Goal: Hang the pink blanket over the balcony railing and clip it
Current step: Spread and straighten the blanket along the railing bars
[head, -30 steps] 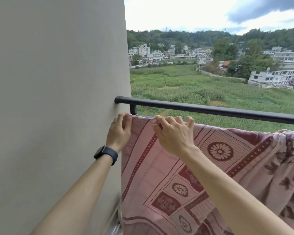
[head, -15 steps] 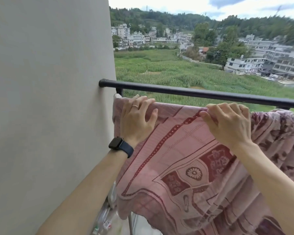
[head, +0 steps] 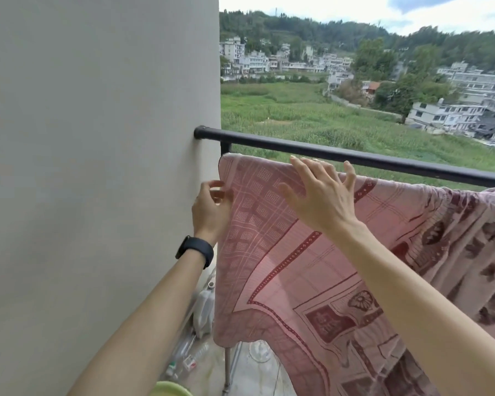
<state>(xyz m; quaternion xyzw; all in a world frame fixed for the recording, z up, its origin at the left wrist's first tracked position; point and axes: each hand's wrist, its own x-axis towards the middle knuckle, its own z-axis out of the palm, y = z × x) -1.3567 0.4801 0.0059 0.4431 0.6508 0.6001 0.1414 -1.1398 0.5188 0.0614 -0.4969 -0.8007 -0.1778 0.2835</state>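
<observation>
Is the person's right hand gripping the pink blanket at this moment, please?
No, the right hand has its fingers spread straight in front of the pink blanket, not curled round it.

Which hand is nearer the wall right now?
Left. The left hand holds the pink blanket by its edge beside the wall; the right hand is spread over the blanket's top, farther along.

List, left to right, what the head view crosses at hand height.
Grey wall → left hand, at the pink blanket's left edge → right hand, fingers spread, in front of the blanket.
</observation>
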